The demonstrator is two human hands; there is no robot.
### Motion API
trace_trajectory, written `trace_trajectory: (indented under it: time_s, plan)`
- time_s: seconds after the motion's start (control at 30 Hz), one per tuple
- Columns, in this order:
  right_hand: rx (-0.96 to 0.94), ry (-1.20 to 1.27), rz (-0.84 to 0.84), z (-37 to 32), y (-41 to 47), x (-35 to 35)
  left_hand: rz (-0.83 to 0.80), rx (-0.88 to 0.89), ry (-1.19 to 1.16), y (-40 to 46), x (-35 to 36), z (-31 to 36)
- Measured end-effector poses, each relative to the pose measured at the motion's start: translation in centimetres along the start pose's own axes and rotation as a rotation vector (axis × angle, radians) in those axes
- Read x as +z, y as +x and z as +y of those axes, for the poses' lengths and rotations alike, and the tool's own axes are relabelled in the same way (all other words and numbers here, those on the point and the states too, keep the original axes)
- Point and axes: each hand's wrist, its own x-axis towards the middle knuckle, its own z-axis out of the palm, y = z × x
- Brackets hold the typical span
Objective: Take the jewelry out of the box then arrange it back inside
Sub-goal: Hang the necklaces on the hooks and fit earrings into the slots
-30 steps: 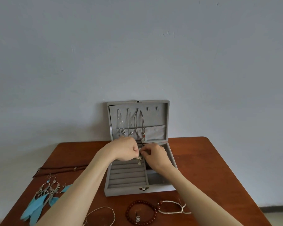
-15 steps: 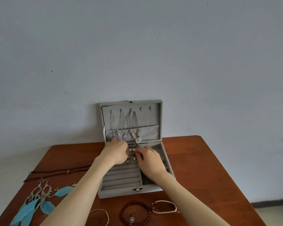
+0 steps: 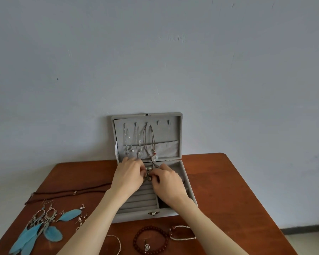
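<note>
Over the last second both hands have sunk from just above the ring rolls down onto the back of the tray, and the small dangling piece they held up between them is now low, at the slot line. The left hand (image 3: 130, 174) and right hand (image 3: 167, 181) meet over the grey jewelry box (image 3: 189, 190), their fingers curled narrow around small metal pieces (image 3: 149, 173), probably earrings or beads; which hand actually pinches them I cannot tell. My reading is that one piece is being seated in the rolls, so the putting-back stage is under way with plenty left.

Three necklaces (image 3: 139, 142) hang from hooks in the upright lid (image 3: 173, 131), the jade-disc pendant (image 3: 155, 158) dangling just above the knuckles, so a hand lifting straight up could snag its cord. Outside the box, on the table (image 3: 228, 190), wait the blue feather earrings (image 3: 42, 227), a brown cord necklace (image 3: 66, 193), small stud earrings (image 3: 82, 214), a thin bangle (image 3: 116, 243), a red bead bracelet (image 3: 150, 240) and a silver rope bracelet (image 3: 182, 233). The bracelets lie near the front edge, the feathers near the left one. The right side of the table gives open room for the arms to swing
</note>
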Motion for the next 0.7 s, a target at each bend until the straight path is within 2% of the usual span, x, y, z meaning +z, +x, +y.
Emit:
trace_trajectory:
  time_s: [0.13, 0.23, 0.37, 0.5, 0.7]
  plan:
    - [0.003, 0.0, 0.008, 0.0, -0.1, 0.1, 0.093, 0.051, -0.015, -0.6, -0.1, -0.4]
    - [0.008, -0.002, 0.007, 0.0, 0.0, 0.1, 0.096, 0.065, 0.012, -0.9, -0.2, -0.5]
    - [0.01, 0.008, 0.008, -0.1, -0.1, 0.2, 0.138, -0.011, 0.053, -1.4, 0.1, -0.6]
    - [0.017, 0.002, 0.005, 0.0, 0.0, 0.2, 0.111, -0.052, 0.098, -1.6, 0.5, -0.4]
    - [0.017, -0.006, -0.002, 0.0, -0.1, 0.1, 0.102, -0.02, 0.127, -1.5, 1.0, 0.3]
